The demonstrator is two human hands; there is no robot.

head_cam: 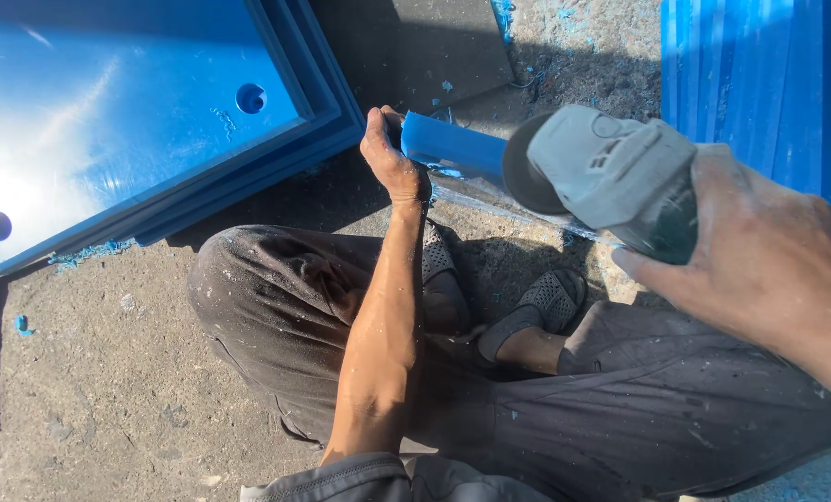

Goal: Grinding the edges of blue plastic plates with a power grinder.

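A: What does the left hand (392,153) hold?

B: It is curled tight around the near end of a blue plastic strip (452,149), which lies across the concrete floor (108,372) just beyond the person's 2 sandals (536,307).

A: And the right hand (759,270)?

B: It is wrapped closed around the dark body of a grey angle grinder (611,177). The grinder's disc (519,177) sits right at the strip, at the end away from the left hand; whether it touches cannot be told.

A: What lies around the strip?

B: A stack of blue plastic sheets (136,112) with round holes lies left of it, a ribbed blue panel (769,84) right of it.
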